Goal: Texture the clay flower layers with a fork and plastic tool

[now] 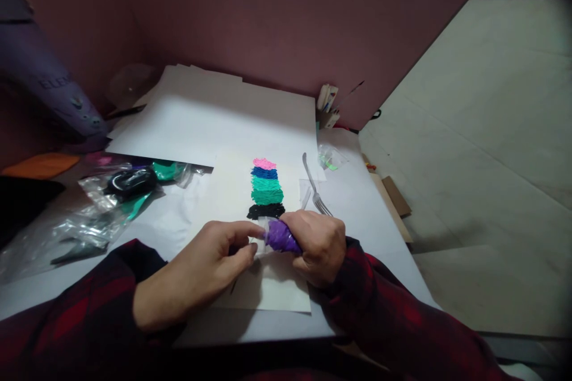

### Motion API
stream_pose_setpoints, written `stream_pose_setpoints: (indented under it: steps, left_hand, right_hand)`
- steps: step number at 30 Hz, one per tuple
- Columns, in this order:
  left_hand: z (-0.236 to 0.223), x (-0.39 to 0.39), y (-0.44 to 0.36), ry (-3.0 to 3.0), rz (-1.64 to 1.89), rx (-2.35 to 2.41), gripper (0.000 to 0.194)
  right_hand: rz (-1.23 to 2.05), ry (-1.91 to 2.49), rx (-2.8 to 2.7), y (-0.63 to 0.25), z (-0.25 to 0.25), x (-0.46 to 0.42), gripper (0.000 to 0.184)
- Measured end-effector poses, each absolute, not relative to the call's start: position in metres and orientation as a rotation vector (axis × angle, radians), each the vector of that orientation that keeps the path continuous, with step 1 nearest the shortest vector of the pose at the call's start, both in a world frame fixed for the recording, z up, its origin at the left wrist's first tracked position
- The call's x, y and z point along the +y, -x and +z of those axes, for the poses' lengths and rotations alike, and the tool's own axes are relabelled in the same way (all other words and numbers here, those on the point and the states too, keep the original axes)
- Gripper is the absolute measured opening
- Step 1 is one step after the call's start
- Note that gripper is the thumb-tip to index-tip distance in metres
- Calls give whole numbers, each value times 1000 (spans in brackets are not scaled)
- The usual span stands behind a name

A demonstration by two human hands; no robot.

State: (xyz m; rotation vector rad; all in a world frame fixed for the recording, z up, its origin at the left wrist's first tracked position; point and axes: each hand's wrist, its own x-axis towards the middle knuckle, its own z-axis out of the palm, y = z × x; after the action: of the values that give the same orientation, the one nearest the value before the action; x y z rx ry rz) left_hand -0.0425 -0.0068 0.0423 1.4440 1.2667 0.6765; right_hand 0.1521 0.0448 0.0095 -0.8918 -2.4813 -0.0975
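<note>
Gripping a purple bag [282, 237], the right hand [318, 245] squeezes it while the left hand [209, 262] pinches its tip.

Both hands rest low on the white paper [272, 289] on the bench [357, 202], likely to keep the bag steady just below the black stripe [266, 211]. Pink, blue and green stripes sit above. A fork [314, 186] lies just beside.

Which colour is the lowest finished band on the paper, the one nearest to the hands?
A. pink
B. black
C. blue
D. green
B: the black band lies at the bottom of the stack of bands, just above the purple bag that the right hand holds.
</note>
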Motion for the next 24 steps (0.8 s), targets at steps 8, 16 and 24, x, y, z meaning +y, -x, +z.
stream_pose_setpoints:
  steps: [8,16,24]
  left_hand:
    - [38,-1,48,-882,594,1022,14]
    - [40,-2,49,-924,742,1153,25]
    - [45,-4,46,-1065,637,1174,22]
  right_hand:
    - [-96,846,-2468,-150,13,43,26]
    - [-65,877,-2425,-151,12,45,30]
    - [-112,901,-2427,-150,12,44,29]
